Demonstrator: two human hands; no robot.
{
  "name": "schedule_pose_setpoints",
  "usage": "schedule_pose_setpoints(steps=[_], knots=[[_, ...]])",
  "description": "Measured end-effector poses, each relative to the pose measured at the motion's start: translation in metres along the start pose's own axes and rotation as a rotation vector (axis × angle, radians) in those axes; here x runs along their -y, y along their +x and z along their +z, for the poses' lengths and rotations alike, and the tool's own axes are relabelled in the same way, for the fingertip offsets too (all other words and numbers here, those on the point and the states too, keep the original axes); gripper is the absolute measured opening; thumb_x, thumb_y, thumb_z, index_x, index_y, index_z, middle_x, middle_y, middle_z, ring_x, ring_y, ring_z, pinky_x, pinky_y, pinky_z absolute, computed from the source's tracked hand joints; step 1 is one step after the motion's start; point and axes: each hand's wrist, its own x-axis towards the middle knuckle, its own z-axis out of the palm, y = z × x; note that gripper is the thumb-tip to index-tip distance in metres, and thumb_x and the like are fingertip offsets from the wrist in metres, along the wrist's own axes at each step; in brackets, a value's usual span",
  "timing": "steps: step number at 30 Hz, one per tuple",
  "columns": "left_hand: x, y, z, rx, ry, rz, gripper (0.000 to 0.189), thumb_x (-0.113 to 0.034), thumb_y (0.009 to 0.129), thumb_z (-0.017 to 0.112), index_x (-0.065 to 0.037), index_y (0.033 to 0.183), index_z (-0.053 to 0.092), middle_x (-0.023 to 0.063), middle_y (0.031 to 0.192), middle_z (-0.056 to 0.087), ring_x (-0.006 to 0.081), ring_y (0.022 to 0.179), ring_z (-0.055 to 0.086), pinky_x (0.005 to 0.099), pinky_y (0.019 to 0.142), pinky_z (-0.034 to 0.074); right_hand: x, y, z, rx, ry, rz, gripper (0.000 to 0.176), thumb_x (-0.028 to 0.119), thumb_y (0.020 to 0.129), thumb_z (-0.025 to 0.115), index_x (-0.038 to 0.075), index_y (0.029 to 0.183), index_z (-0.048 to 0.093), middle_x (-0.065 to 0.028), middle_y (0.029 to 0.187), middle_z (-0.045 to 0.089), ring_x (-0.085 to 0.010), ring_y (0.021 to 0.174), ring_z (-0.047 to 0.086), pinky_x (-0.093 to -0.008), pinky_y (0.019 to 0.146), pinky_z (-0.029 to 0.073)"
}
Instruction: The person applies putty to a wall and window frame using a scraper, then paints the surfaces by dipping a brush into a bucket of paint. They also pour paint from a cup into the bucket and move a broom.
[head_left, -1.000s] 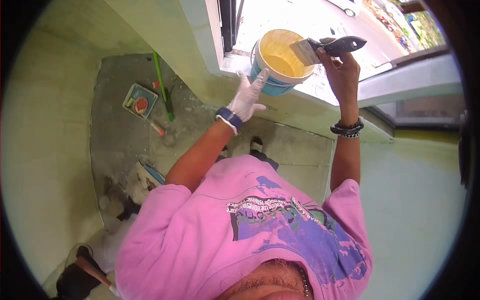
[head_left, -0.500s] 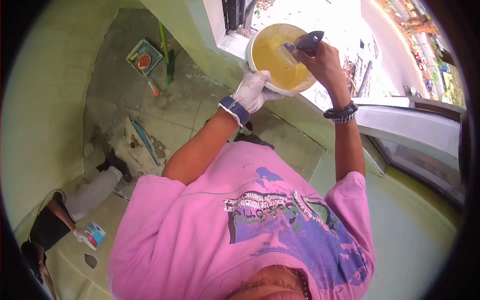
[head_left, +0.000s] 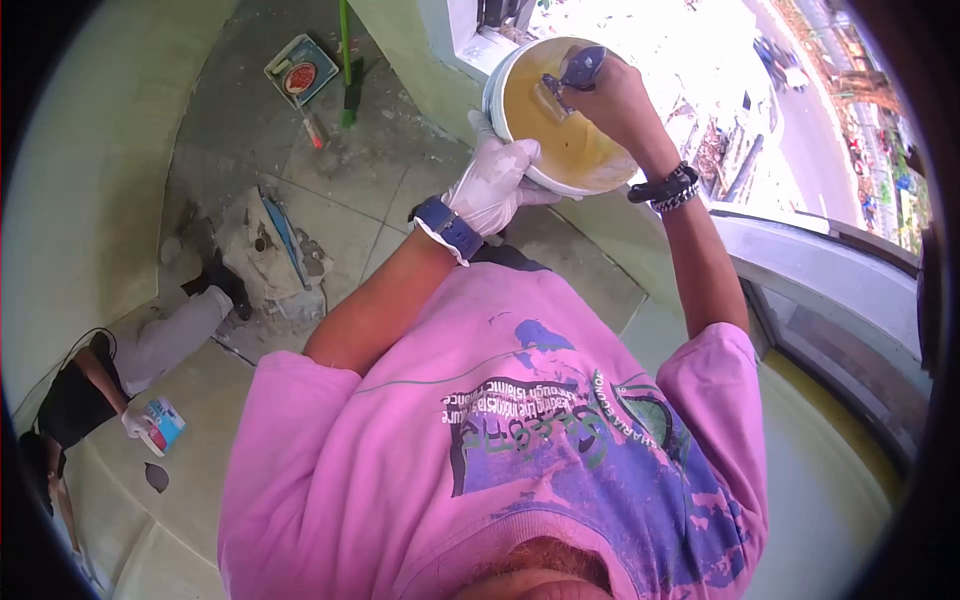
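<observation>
Bucket (head_left: 585, 160) of yellow paint is up beside the window ledge (head_left: 478, 52); on the floor to its left lie a tray (head_left: 300, 70) and a green pole (head_left: 346, 60); gloved left hand (head_left: 495, 185) grips its wall, fingers wrapped round; right hand (head_left: 615, 95) fingers clamp a brush (head_left: 572, 72) dipped inside.

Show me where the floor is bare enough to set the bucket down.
Barest patch: the grey tiles, bordered by the tray and pole above, the debris pile toward the wall, and the left hand holding the bucket. Crowded: lower left, around the pile and a co-worker. The right hand holds a brush in the bucket.
</observation>
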Motion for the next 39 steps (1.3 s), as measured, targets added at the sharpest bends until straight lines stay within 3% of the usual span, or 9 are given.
schedule_pose_setpoints(steps=[10,14,20,26,29,32,34,36,39], knots=[[0.002,-0.019,0.006,0.021,0.048,0.025,0.063,0.004,0.082,0.04,-0.012,0.135,0.008,0.0187,0.128,0.035,0.0365,0.11,0.055,0.0522,0.083,0.055,-0.007,0.001,0.017,0.151,-0.034,-0.046,0.028,0.025,0.075,0.071,0.002,0.088,0.061,-0.015,0.075,0.064,-0.0318,0.066,0.06,-0.0389,0.065,0.049],[-0.006,-0.021,0.004,0.021,0.052,0.048,0.065,0.005,0.08,0.04,-0.014,0.135,0.009,0.0182,0.128,0.034,0.0357,0.11,0.055,0.0535,0.082,0.055,0.009,-0.005,0.01,0.104,0.064,-0.07,0.026,0.02,0.076,0.07,0.002,0.091,0.06,-0.0153,0.075,0.064,-0.0319,0.066,0.06,-0.039,0.065,0.048],[-0.009,-0.019,0.003,-0.02,0.105,0.048,0.056,0.001,0.081,0.04,0.001,0.133,0.021,0.0183,0.123,0.043,0.0313,0.107,0.057,0.0477,0.082,0.057,0.006,-0.005,0.009,0.199,0.065,-0.077,0.021,0.011,0.077,0.065,0.004,0.096,0.059,-0.0158,0.076,0.064,-0.0327,0.068,0.061,-0.0391,0.064,0.048],[-0.006,-0.017,0.003,-0.075,0.077,0.076,0.053,0.001,0.081,0.041,0.002,0.132,0.027,0.0184,0.12,0.048,0.0308,0.103,0.06,0.0472,0.08,0.058,0.01,0.0,0.006,0.2,0.012,-0.138,0.019,0.007,0.076,0.063,0.003,0.095,0.059,-0.0175,0.077,0.064,-0.0339,0.071,0.063,-0.0393,0.064,0.049],[-0.007,-0.027,-0.004,-0.09,0.059,0.067,0.046,-0.003,0.084,0.04,0.005,0.13,0.032,0.0189,0.119,0.053,0.0324,0.101,0.062,0.0466,0.082,0.056,0.028,-0.002,-0.016,0.175,-0.018,-0.163,0.023,0.008,0.077,0.063,0.003,0.099,0.06,-0.0162,0.077,0.065,-0.0279,0.071,0.065,-0.0375,0.064,0.05],[-0.012,-0.036,-0.026,-0.059,-0.01,0.016,0.044,-0.006,0.086,0.041,0.003,0.129,0.037,0.0181,0.118,0.054,0.0319,0.102,0.062,0.0463,0.083,0.055,0.054,-0.011,-0.032,0.152,0.087,0.037,0.028,0.005,0.079,0.063,0.002,0.107,0.059,-0.0118,0.081,0.065,-0.0194,0.073,0.064,-0.0318,0.063,0.052],[-0.013,-0.043,-0.036,-0.07,-0.048,0.062,0.045,-0.007,0.085,0.043,-0.001,0.129,0.04,0.0149,0.118,0.056,0.029,0.101,0.062,0.0446,0.082,0.056,0.038,-0.025,-0.027,0.082,0.466,0.061,0.024,0.005,0.085,0.059,-0.002,0.108,0.058,-0.0107,0.093,0.063,-0.0182,0.083,0.063,-0.0298,0.07,0.055],[-0.006,-0.04,-0.049,-0.127,-0.057,0.144,0.04,-0.005,0.085,0.042,0.0,0.125,0.041,0.0159,0.111,0.058,0.0295,0.09,0.066,0.0422,0.075,0.058,0.051,-0.043,-0.028,-0.003,0.875,0.225,0.024,0.008,0.089,0.057,-0.003,0.111,0.056,-0.0118,0.1,0.06,-0.0198,0.092,0.061,-0.0344,0.081,0.056],[0.001,-0.038,-0.054,-0.075,-0.081,0.178,0.041,-0.007,0.083,0.044,0.001,0.123,0.042,0.0155,0.112,0.057,0.0322,0.09,0.066,0.0456,0.077,0.057,0.063,-0.065,-0.046,-0.182,0.965,0.151,0.025,0.005,0.089,0.055,-0.003,0.113,0.053,-0.0136,0.104,0.059,-0.0208,0.095,0.061,-0.0381,0.082,0.057]])
